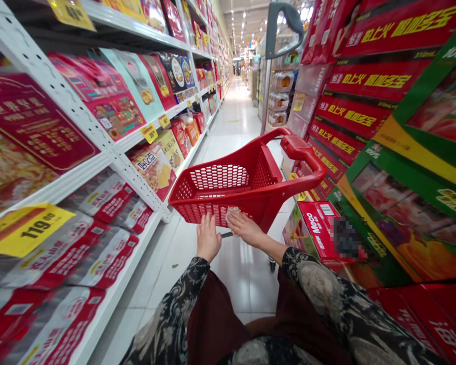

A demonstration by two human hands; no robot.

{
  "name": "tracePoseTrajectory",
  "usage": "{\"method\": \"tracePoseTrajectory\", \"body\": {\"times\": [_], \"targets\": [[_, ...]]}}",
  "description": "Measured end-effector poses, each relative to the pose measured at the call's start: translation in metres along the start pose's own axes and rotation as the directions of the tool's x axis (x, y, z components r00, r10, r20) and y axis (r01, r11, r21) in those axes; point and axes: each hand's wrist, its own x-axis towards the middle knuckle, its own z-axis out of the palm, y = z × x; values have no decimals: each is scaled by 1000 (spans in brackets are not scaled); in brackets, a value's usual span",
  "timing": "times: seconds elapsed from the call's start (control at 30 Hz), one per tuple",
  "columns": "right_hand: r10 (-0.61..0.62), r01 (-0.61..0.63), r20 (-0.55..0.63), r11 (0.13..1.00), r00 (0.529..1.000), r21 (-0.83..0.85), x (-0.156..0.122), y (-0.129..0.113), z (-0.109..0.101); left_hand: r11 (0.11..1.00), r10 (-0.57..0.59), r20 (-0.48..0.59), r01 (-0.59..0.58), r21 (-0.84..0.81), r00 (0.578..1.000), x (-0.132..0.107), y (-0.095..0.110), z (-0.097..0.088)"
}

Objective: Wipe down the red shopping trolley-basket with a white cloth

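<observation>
A red plastic shopping basket (251, 195) on wheels stands tilted in the aisle in front of me, with nothing visible inside it. My left hand (208, 238) rests against its near wall with the fingers stretched upward and flat. Just to the right, my right hand (245, 226) lies flat on the same wall. A small pale patch (233, 210) shows under its fingertips; I cannot make out what it is. The basket's thick red handle (302, 149) points away to the right.
White shelves (99, 162) full of red gift boxes and yellow price tags (25, 228) run along the left. Stacked red and green cartons (387, 167) wall off the right, with a red box (317, 230) low beside the basket. The white tiled aisle (235, 121) runs ahead.
</observation>
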Motion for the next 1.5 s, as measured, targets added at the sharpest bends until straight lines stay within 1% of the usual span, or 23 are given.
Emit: {"method": "tracePoseTrajectory", "body": {"times": [0.07, 0.1, 0.17, 0.27, 0.33, 0.37, 0.43, 0.53, 0.6, 0.67, 0.7, 0.77, 0.83, 0.9, 0.93, 0.97, 1.03, 1.17, 1.23, 1.27, 1.3, 1.37, 1.5], "targets": [[-3, 3, 28, 1000, 1000, 8, -8, -2, -1, 1000, -1, 24, 1, 4, 1000, -1, 3, -1], [-9, 9, 6, 1000, 1000, 16, -6, -3, -6, 1000, -3, 30, 3, 6, 1000, 0, 4, -2], [-27, 30, -101, 999, 995, 28, 5, -3, -19, 1000, -14, 30, 13, 10, 999, 2, 6, -5], [-3, 14, -283, 999, 959, 36, 35, -2, -35, 999, -45, 25, 44, 21, 999, 4, 3, -10], [18, -3, -330, 999, 944, 46, 51, -1, -35, 997, -70, 39, 69, 33, 997, 3, -1, -12], [19, -3, -324, 999, 946, 49, 55, -1, -31, 996, -83, 47, 81, 39, 995, 1, -4, -13], [-3, 17, -270, 999, 963, 50, 55, -3, -17, 993, -104, 62, 101, 56, 993, -4, -10, -15], [-28, 35, -141, 998, 990, 47, 40, -8, 10, 990, -119, 75, 113, 82, 990, -14, -19, -19], [-31, 33, -57, 998, 998, 47, 28, -13, 24, 989, -123, 84, 115, 92, 989, -21, -25, -22], [-39, 39, 2, 998, 999, 54, 23, -18, 30, 988, -132, 90, 124, 96, 987, -25, -30, -24], [-51, 51, 8, 997, 999, 61, 24, -21, 29, 987, -140, 91, 131, 96, 986, -26, -32, -25], [-89, 92, -39, 993, 995, 72, 37, -25, 21, 985, -155, 94, 146, 91, 983, -27, -36, -26], [-107, 116, -142, 991, 984, 59, 58, -28, 9, 984, -168, 98, 160, 82, 981, -25, -39, -27], [-101, 109, -228, 994, 968, 25, 80, -29, -1, 983, -177, 100, 170, 72, 979, -22, -41, -29], [-95, 100, -247, 995, 964, 7, 89, -28, -3, 983, -179, 101, 172, 66, 979, -21, -41, -30], [-94, 94, -246, 996, 965, -10, 94, -27, -2, 983, -178, 99, 172, 62, 979, -19, -41, -31], [-102, 98, -198, 995, 975, -30, 96, -23, 7, 984, -171, 98, 166, 56, 980, -19, -41, -32], [-134, 134, 1, 991, 991, -21, 68, -18, 41, 983, -175, 115, 167, 72, 978, -23, -46, -33], [-147, 149, 88, 989, 985, -19, 55, -19, 52, 981, -185, 128, 175, 83, 974, -26, -51, -31], [-154, 157, 109, 988, 982, -18, 54, -21, 54, 980, -189, 134, 179, 89, 973, -28, -54, -31], [-162, 165, 110, 986, 981, -16, 56, -23, 53, 979, -194, 140, 182, 93, 971, -29, -57, -31], [-181, 182, 59, 983, 982, -8, 71, -29, 46, 976, -207, 153, 193, 100, 966, -30, -62, -31], [-156, 154, -108, 988, 982, -25, 121, -38, 28, 968, -242, 174, 225, 112, 955, -28, -67, -34]]}}
